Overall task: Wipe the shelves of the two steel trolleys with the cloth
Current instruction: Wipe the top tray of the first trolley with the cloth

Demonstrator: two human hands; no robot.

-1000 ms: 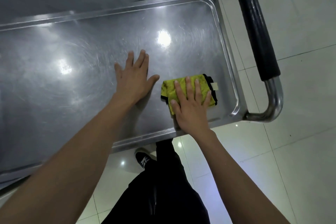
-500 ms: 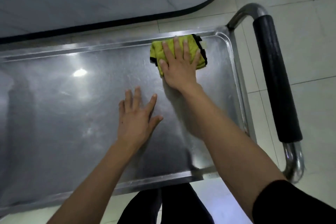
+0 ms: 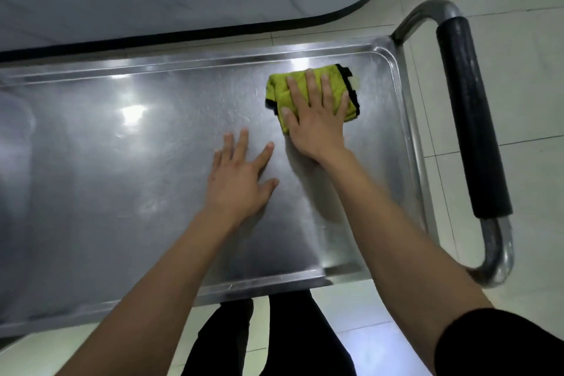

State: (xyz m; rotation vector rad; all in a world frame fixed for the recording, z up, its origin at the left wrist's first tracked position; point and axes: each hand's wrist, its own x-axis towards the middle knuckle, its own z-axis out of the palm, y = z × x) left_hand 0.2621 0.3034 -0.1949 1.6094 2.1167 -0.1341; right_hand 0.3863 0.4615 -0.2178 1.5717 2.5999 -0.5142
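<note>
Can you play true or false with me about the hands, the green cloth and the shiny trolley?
1. The right hand lies flat on the green cloth. True.
2. The left hand holds the cloth too. False: it rests spread on the bare steel shelf, apart from the cloth.
3. The cloth is near the shelf's far edge, at the handle end. True.
4. The trolley's handle has a red grip. False: the grip is black.
5. The cloth hangs over the handle. False: it lies on the shelf under the hand.
</note>
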